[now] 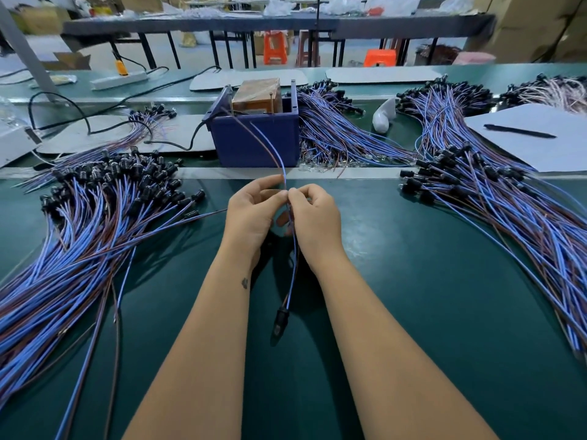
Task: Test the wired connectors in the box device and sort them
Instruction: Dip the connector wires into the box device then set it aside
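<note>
Your left hand (254,214) and right hand (313,217) both grip one wire (293,249) by pinching, its far ends reaching into the box (255,138), likely for testing, while its connector (281,319) dangles near you above the worktop (413,281).

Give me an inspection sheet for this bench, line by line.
Surface: green mat, bare in front of the person.
Job's things: blue box device; held wire pair runs up into it, black connector hanging low.
Clutter: wire piles left and right; pen on paper.
Grippers: left hand and right hand pinch the wires.
Cables: black cord behind.
Surroundings: orange stools, cartons.
</note>
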`<state>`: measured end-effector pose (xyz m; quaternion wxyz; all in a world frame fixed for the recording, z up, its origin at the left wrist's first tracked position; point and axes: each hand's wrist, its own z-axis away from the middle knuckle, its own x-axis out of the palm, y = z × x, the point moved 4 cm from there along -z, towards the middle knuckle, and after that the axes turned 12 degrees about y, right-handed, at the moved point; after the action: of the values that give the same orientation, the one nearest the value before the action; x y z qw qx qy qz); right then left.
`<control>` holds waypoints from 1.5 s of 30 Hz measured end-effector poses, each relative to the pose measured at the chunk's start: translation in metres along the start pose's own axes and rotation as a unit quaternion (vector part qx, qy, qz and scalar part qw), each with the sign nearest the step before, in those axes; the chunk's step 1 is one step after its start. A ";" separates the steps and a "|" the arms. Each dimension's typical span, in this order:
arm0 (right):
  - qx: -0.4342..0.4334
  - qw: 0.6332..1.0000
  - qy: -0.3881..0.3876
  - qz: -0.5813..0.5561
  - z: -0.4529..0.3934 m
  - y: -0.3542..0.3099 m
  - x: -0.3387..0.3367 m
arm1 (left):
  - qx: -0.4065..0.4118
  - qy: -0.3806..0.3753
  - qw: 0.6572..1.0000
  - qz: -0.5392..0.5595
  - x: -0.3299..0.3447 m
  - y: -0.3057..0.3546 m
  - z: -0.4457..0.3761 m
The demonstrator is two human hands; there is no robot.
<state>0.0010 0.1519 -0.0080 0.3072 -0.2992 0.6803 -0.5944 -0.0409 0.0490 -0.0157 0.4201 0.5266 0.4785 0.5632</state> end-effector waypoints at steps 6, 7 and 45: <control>-0.003 1.000 0.017 -0.008 0.000 0.001 -0.004 | 0.038 -0.006 0.999 -0.013 0.009 0.005 0.010; -0.001 1.000 0.021 -0.006 0.000 0.001 -0.004 | 0.045 -0.006 0.999 -0.018 0.009 0.005 0.011; 0.017 0.998 0.045 -0.052 -0.007 0.002 -0.011 | 0.086 0.210 0.974 -0.003 -0.030 0.025 0.011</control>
<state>0.0024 0.1654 -0.0086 0.2506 -0.3015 0.6666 -0.6340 -0.0268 0.0159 0.0033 0.2652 0.4295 0.6046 0.6161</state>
